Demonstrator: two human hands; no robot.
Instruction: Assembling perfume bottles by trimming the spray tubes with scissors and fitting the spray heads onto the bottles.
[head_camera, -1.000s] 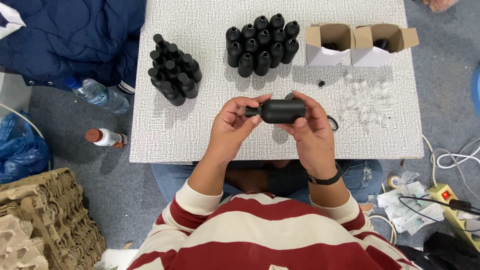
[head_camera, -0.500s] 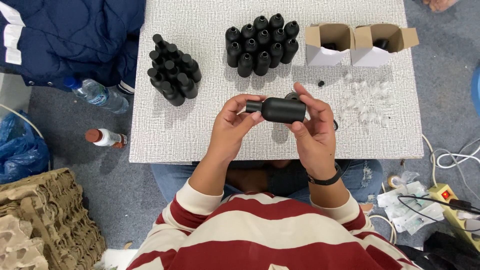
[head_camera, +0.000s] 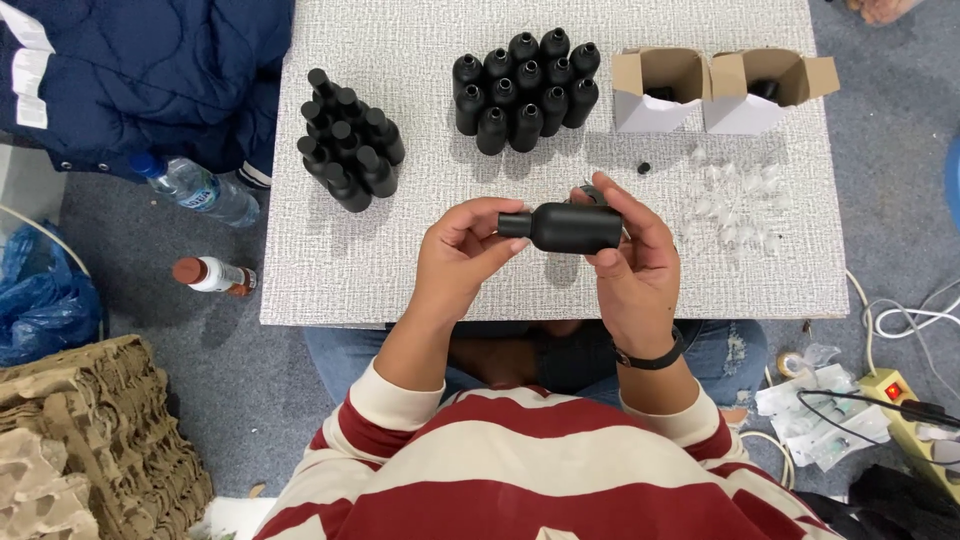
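I hold a matte black bottle sideways above the front of the grey textured table. My right hand grips the bottle's body. My left hand pinches its neck and cap end with the fingertips. Behind the hands stand two clusters of black bottles: capped ones at the left and uncapped ones in the middle. A scatter of small clear plastic pieces lies to the right of my right hand, with a tiny black cap near it.
Two open white cardboard boxes stand at the back right. On the floor lie a navy quilted jacket, two plastic bottles, pulp trays, cables and a power strip.
The bottle has shifted slightly toward the left in my hands, and my left fingers have closed in on its neck end. The things on the table have not moved.
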